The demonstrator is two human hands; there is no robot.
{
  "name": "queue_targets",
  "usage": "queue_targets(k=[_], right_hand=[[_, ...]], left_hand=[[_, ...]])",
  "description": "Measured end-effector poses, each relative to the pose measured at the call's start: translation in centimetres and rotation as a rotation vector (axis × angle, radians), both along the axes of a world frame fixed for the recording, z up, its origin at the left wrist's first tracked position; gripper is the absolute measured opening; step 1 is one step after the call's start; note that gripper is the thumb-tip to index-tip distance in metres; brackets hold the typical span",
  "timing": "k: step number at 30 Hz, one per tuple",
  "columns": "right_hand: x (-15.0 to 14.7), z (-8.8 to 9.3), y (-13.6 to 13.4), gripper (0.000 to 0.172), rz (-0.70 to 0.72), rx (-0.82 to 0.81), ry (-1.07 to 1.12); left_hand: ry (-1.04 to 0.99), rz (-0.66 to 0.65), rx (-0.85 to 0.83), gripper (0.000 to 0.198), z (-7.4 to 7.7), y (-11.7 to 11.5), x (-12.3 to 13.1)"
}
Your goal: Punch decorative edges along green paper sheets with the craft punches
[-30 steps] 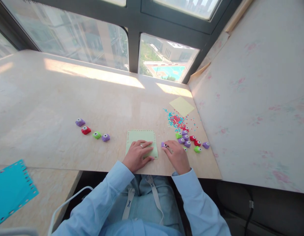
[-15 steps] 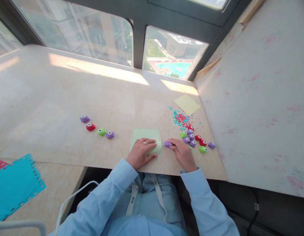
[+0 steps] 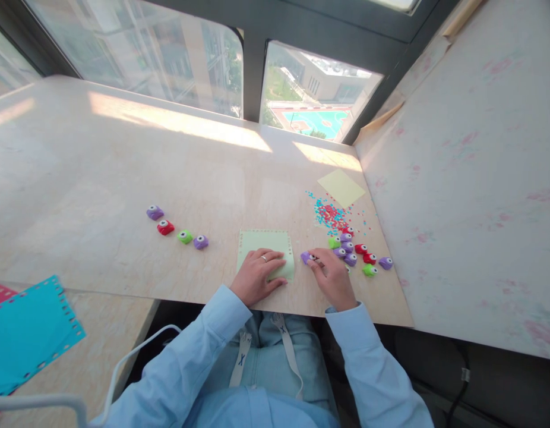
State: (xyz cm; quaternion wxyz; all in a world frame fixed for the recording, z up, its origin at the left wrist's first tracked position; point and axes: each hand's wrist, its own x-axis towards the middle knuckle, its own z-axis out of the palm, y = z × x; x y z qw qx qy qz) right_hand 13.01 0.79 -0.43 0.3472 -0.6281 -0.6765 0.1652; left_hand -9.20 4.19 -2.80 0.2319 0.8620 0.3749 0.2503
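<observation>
A pale green sheet of paper (image 3: pixel 266 239) with small punched holes along its edges lies near the front edge of the table. My left hand (image 3: pixel 259 272) rests flat on it, fingers outstretched and a ring on one finger. Just right of the sheet, apart from its edge, my right hand (image 3: pixel 335 280) pinches a small purple craft punch (image 3: pixel 306 257) with a white and dark top. Beyond that hand sits a cluster of purple, green and red craft punches (image 3: pixel 347 246), partly hidden by the fingers.
Red and blue paper confetti (image 3: pixel 331 215) is scattered behind the cluster, beside a plain pale yellow sheet (image 3: pixel 341 188). Several more punches (image 3: pixel 165 227) stand in a slanting row at left. Blue punched sheets (image 3: pixel 32 333) lie at lower left, near a white tube (image 3: pixel 119 368). A wall (image 3: pixel 471 178) bounds the right.
My right hand and the purple punch have shifted very slightly right relative to the sheet. My left hand stays on the paper. The whole view has moved a little.
</observation>
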Motion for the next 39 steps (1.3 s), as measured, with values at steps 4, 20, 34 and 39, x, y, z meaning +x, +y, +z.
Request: queue_targets(k=[4,20,34,39], right_hand=[[-0.3,0.0,0.4,0.019,-0.036,0.034,-0.109],[-2.8,1.1,3.2,0.016,0.191,0.069,-0.31],[-3.9,-0.1,5.8,0.019,0.296,0.036,-0.449],[-3.6,-0.1,5.6,0.021,0.259,0.005,-0.509]], left_hand=[[-0.003,0.002,-0.004,0.035,0.0,0.0,0.0],[0.027,-0.013,0.009,0.036,0.2,-0.2,0.0],[0.021,-0.017,0.018,0.032,0.2,-0.3,0.0],[0.018,-0.018,0.015,0.031,0.1,-0.3,0.0]])
